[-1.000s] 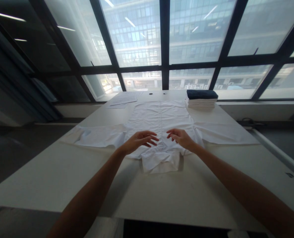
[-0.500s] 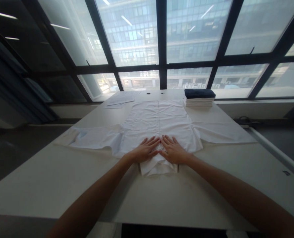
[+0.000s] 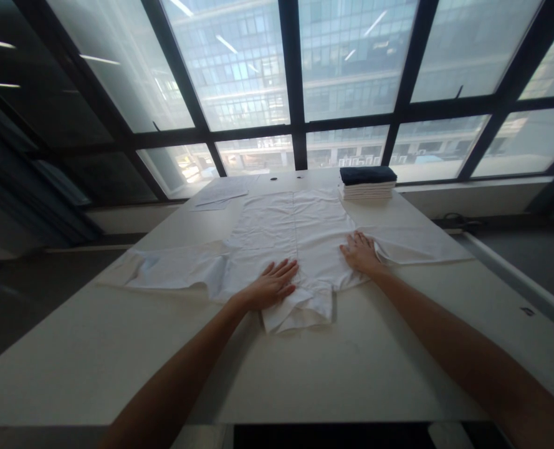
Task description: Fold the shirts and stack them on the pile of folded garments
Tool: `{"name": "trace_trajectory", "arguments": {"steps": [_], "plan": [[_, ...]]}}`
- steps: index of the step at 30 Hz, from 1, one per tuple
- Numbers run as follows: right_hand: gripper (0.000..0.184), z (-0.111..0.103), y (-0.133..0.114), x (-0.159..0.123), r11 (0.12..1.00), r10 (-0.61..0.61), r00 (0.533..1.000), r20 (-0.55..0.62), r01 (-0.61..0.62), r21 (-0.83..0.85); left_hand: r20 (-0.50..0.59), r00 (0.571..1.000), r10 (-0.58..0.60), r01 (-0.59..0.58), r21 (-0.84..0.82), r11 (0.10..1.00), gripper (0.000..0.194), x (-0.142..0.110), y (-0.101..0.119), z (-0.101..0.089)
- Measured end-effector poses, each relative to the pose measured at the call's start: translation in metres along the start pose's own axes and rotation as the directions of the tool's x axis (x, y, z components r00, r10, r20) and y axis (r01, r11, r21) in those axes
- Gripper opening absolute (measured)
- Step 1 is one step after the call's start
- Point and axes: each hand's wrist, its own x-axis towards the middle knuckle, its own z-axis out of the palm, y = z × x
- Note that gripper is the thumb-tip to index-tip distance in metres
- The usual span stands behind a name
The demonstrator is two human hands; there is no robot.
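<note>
Pressing: my left hand rests palm down on the white shirt, at about 7 o'clock from its middle, just beside the front seam and above the collar.
Left fingers: straight and a little apart, released, grasping nothing.
Right hand: palm down at about 4 o'clock on the shirt, where the body meets the sleeve; a small fold of cloth rises just beside it.
Right fingers: spread and uncurled, their tips resting on the cloth (I see no fabric pinched between them).
Shirt: laid out over the middle of the white table, hem toward 12 o'clock, collar toward me at 6, its edge folded and rumpled.
Sleeves: the left-hand one reaches out to about 8 o'clock, the other to 3; fine wrinkles run across the body between them.
Stack: at 1 o'clock, a dark blue folded cloth lies on several white folded ones.
Papers: loose sheets lie at 11 o'clock, near the hem.
Window: dark-framed panes fill 12 o'clock, past the table's far edge.
Curtain: a blue one hangs at 10 o'clock.
</note>
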Motion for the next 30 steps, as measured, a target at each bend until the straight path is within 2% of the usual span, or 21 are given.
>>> {"name": "trace_trajectory", "arguments": {"steps": [6,11,15,19,21,23,25,28,30], "plan": [[0.067,-0.001,0.017,0.002,0.997,0.046,0.999,0.009,-0.045,-0.062,0.013,1.000,-0.015,0.015,-0.004,1.000,0.066,0.000,0.000,0.000],[0.066,-0.002,0.026,-0.001,0.995,-0.064,0.998,0.027,0.065,-0.069,0.018,1.000,-0.018,0.019,-0.024,1.000,0.066,0.001,0.001,-0.002],[0.064,-0.006,0.029,-0.006,0.995,-0.080,0.997,0.007,0.081,-0.060,0.047,0.999,-0.022,0.023,-0.038,0.999,0.067,0.000,0.002,-0.005],[0.057,-0.017,0.022,-0.013,0.994,-0.098,0.993,-0.071,0.093,-0.064,0.036,0.999,0.012,-0.010,-0.069,0.998,0.067,-0.003,0.005,-0.010],[0.052,-0.025,0.010,-0.019,0.989,-0.150,0.979,-0.139,0.146,-0.034,0.029,0.998,0.053,-0.050,-0.094,0.994,0.061,-0.004,0.009,-0.013],[0.049,-0.032,-0.006,-0.027,0.961,-0.255,0.948,-0.189,0.270,0.059,0.025,0.994,0.110,-0.106,-0.130,0.986,0.054,-0.004,0.014,-0.015],[0.048,-0.034,-0.025,-0.037,0.876,-0.402,0.893,-0.202,0.439,0.198,0.031,0.986,0.165,-0.157,-0.165,0.974,0.050,-0.004,0.018,-0.017],[0.054,-0.032,-0.048,-0.053,0.654,-0.652,0.746,-0.135,0.643,0.397,0.036,0.979,0.201,-0.188,-0.222,0.957,0.050,-0.004,0.021,-0.020],[0.062,-0.030,-0.054,-0.060,0.555,-0.745,0.663,-0.071,0.676,0.485,0.026,0.979,0.204,-0.189,-0.271,0.944,0.050,-0.004,0.021,-0.022]]}}
